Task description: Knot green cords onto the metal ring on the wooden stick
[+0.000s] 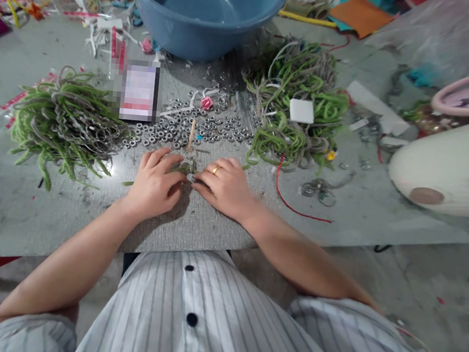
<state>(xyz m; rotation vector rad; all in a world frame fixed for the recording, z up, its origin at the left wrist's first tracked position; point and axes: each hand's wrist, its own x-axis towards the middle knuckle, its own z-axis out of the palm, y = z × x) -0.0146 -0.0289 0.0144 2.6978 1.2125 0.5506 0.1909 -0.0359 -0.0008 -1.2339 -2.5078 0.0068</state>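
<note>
My left hand (pixel 158 183) and my right hand (pixel 227 189) almost meet just above the table's near part. Between the fingertips is a short green cord (pixel 184 168), with a small metal piece by it that is too small to make out. The left fingers are closed round the cord, and its green tail sticks out past the left side of that hand. My right hand, with a ring on one finger, pinches at the same spot. Just beyond the fingers lie many small metal rings (pixel 162 134) and a thin wooden stick (pixel 191 135).
Bundles of green and grey cords lie left (pixel 66 123) and right (pixel 303 94). A blue basin (pixel 198 30) stands at the back, with a phone (pixel 139 93) in front. A pink rose (pixel 207 103), a red string (pixel 284 197) and a pale rounded object (pixel 449 167) are also there.
</note>
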